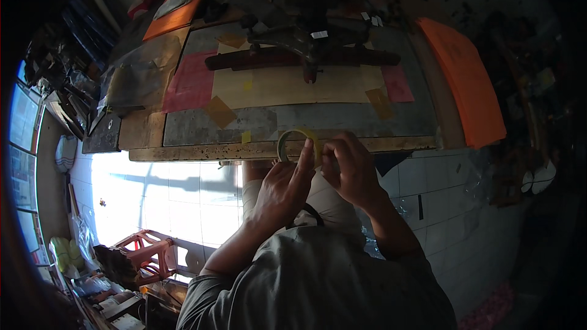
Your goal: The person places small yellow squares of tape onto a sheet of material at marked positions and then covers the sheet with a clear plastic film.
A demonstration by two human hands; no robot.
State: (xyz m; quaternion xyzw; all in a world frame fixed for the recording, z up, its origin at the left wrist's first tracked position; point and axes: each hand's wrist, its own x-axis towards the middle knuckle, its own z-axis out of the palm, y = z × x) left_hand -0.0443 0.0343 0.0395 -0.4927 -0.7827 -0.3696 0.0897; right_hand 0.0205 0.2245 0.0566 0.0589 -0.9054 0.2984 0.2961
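Note:
A roll of yellowish tape (298,130) stands on edge just in front of the table's near edge. My left hand (282,186) grips this ring from below, its fingers running up along the side. Against the right side of the roll, my right hand (348,168) is closed with thumb and fingertips pinched together. Whether a tape end lies in that pinch is too small to tell. Beyond both hands, a long cream sheet (293,88) lies on the grey tabletop (269,123), with pink sheets (189,82) at its ends and brownish tape pieces (220,112) near its corners.
Over the cream sheet's far part stretches a dark bar (244,58) on a metal frame. An orange stack of sheets (465,85) lies on the table's right side. A clear plastic sheet (137,82) covers the left side. A reddish plastic stool (156,253) stands on the floor at lower left.

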